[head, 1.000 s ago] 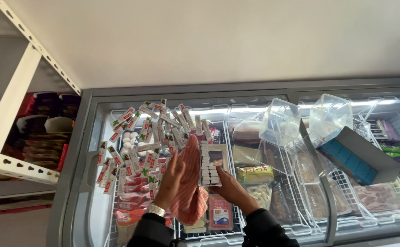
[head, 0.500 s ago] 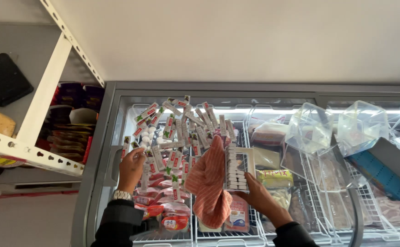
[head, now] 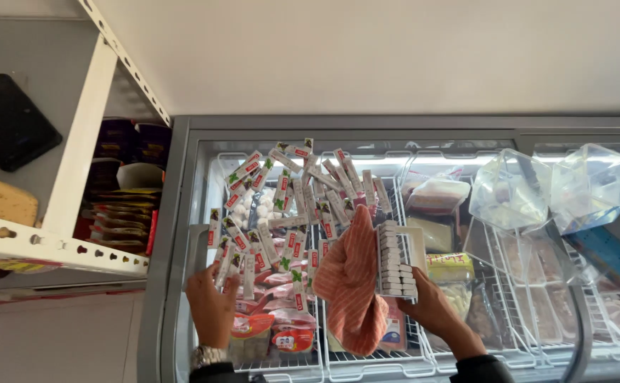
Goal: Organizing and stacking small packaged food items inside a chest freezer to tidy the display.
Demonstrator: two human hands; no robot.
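Head view: freezer lid (head: pixel 182 234) wiping.
Left hand (head: pixel 210 308) flat on lid; right hand (head: pixel 430 308) clamped on cloth (head: pixel 352 284), tray (head: pixel 395 259); wipe evenly.

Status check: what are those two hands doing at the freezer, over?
Left hand flat on freezer lid by scattered boxes. Right hand grips stacked white boxes; striped cloth hangs alongside.

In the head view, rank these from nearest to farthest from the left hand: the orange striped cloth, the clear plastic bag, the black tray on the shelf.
From the left hand:
1. Orange striped cloth, just to its right over the freezer.
2. Black tray, up on the shelf at far left.
3. Clear plastic bag, far right, beyond the right hand.
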